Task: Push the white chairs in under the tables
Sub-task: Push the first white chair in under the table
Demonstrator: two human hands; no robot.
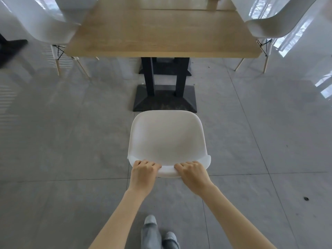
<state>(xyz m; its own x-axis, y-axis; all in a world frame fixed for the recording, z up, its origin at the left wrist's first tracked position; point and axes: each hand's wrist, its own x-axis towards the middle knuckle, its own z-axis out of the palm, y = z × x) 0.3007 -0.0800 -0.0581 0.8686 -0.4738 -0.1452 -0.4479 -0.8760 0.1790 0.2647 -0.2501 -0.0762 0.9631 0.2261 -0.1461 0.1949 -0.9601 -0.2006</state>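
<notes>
A white plastic chair (pixel 167 139) stands on the grey floor in front of me, its seat facing a wooden table (pixel 161 35). My left hand (pixel 143 172) and my right hand (pixel 193 173) both grip the top edge of the chair's backrest, fingers curled over it. The seat's front edge sits just short of the table's black pedestal base (pixel 164 101), outside the tabletop's near edge. The chair's legs are hidden under the seat.
Two more white chairs stand at the table's sides, one on the left (pixel 45 27) and one on the right (pixel 273 24), both with wooden legs. A second tabletop (pixel 179 2) adjoins at the back. My feet (pixel 158 234) are on grey floor tiles.
</notes>
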